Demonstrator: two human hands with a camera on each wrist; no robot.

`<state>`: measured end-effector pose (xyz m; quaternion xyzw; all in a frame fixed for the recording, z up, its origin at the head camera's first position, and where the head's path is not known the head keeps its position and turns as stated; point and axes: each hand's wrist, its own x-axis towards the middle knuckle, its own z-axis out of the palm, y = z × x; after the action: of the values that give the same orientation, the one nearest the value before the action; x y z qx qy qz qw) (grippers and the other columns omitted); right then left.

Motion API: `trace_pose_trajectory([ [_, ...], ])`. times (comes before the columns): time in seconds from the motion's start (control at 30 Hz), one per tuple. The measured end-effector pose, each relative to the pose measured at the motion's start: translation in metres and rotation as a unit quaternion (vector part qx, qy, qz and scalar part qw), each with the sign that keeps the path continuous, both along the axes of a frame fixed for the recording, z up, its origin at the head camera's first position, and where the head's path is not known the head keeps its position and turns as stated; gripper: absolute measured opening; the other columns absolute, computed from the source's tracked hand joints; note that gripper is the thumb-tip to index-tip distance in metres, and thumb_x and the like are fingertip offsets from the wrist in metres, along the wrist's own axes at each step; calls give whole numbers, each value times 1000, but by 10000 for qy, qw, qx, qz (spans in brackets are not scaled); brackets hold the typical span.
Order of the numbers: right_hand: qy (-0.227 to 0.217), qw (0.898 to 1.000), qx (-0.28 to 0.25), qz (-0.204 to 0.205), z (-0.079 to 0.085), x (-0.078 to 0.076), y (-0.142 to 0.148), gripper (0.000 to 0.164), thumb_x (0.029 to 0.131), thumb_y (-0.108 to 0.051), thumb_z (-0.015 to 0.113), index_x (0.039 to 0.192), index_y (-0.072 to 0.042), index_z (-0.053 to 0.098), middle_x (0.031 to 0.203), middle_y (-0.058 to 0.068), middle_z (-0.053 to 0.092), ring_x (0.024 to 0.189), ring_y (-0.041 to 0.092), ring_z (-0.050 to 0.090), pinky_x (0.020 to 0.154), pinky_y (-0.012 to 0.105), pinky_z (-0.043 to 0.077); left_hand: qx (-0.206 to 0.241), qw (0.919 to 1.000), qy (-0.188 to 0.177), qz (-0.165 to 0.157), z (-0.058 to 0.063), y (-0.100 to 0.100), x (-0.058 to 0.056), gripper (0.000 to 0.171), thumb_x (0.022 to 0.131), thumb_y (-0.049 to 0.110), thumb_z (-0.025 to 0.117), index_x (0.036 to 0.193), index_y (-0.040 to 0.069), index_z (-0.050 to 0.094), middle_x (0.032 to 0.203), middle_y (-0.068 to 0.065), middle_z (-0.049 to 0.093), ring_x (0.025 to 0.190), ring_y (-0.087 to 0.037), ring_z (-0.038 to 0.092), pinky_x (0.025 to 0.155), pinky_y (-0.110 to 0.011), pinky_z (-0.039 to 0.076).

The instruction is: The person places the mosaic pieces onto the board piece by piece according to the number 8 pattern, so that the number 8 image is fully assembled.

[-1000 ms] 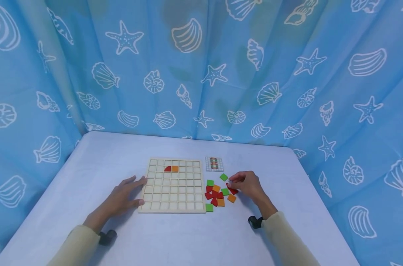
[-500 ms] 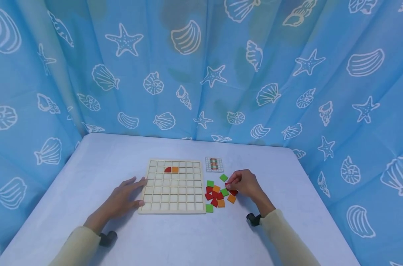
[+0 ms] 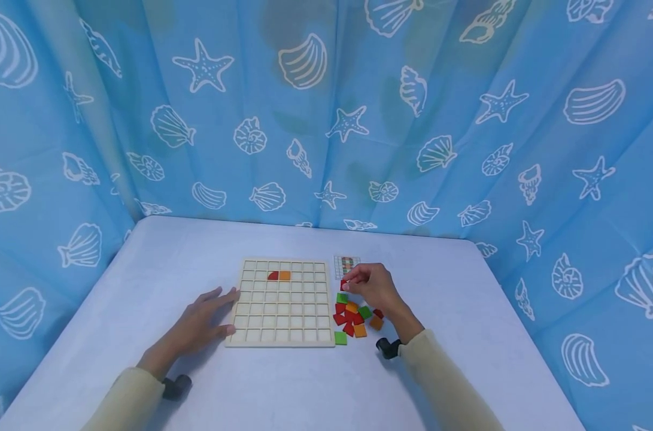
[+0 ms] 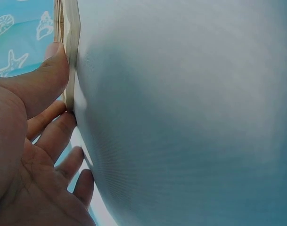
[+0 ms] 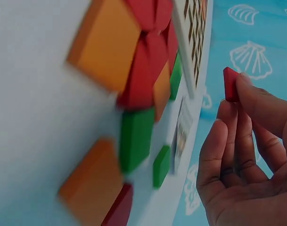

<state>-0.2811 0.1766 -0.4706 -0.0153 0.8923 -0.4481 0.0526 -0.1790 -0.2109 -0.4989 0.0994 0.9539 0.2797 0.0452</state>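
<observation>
My left hand [image 3: 194, 323] rests against the left edge of a pale wooden grid board [image 3: 284, 343], thumb and fingers spread along it. In the left wrist view the thumb [image 4: 49, 77] lies at the board's rim. Two tiles sit side by side in the board's upper part: a red rounded tile [image 3: 273, 276] and an orange square tile [image 3: 285, 276]. My right hand [image 3: 380, 290] pinches a small red tile [image 5: 231, 84] between thumb and fingertips, held above the table just right of the board.
Several loose red, orange and green tiles lie right of the board, including an orange tile [image 3: 360, 330] and a green tile [image 3: 340, 338]. A printed pattern card [image 3: 348, 262] lies behind them, partly covered by the right hand. A blue shell-print curtain [image 3: 326, 120] surrounds the table.
My right hand has lifted a red tile from the right side of the pile and carried it left and away from me, near the card. My left hand has stayed at the board's edge.
</observation>
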Motion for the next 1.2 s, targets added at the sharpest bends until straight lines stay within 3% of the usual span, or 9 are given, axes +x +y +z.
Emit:
trace_pose_trajectory([
  [0.33,245,9993,-276,104,0,-7,-33,13,91,-13,86,100,-20,80,94,2,72,90,22,64,72,26,57,6,10000,-54,10,3,2,2,83,91,28,84,162,14,45,168,-17,44,158,-52,27,119,-76,33],
  [0.6,134,9989,-384,226,-1,-17,-57,10,91,-15,85,97,-22,81,91,1,74,88,22,65,72,28,55,-26,10000,2,-19,1,1,1,82,91,29,84,162,14,45,168,-15,44,158,-52,29,119,-76,34],
  [1.2,49,9982,114,581,-15,-40,-97,5,94,-9,81,96,-12,82,83,3,73,78,18,64,67,28,51,19,9999,-127,76,-2,0,-1,82,93,29,83,163,16,44,170,-14,42,160,-50,26,121,-76,31],
])
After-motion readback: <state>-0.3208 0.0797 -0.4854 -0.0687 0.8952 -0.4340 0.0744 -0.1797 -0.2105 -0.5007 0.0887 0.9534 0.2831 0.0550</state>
